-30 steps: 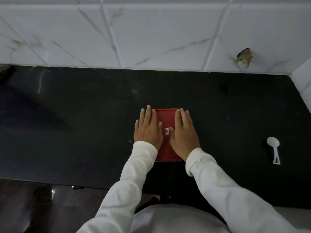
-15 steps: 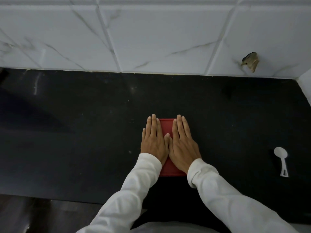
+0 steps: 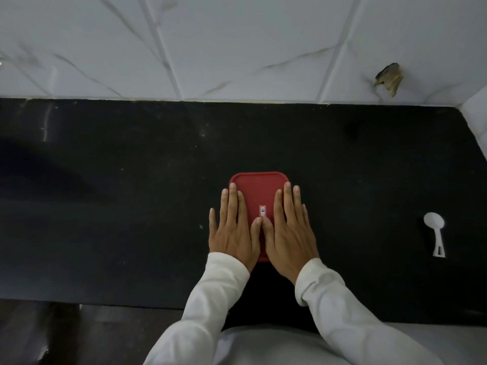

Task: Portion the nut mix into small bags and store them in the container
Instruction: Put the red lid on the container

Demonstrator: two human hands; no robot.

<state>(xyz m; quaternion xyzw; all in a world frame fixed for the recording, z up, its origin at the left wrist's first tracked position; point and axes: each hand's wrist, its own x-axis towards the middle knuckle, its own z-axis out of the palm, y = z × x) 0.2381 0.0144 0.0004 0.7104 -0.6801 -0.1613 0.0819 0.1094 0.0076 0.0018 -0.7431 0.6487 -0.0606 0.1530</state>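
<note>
A container with a red lid (image 3: 259, 189) sits on the black countertop (image 3: 118, 206) in front of me; a small white label shows at the lid's middle. My left hand (image 3: 233, 230) lies flat on the lid's left side, fingers straight. My right hand (image 3: 290, 230) lies flat on its right side the same way, and the two thumbs touch at the lid's centre. The lid hides whatever is inside, and no bags or nuts show.
A white plastic scoop (image 3: 436, 233) lies on the countertop far to the right. A marble-tiled wall (image 3: 237, 48) runs along the back, with a chipped hole (image 3: 390, 77) at the right. The counter's front edge is just below my wrists.
Both hands have slid apart and back toward me on the lid, uncovering its far part and the label. They were close together half a second ago.
</note>
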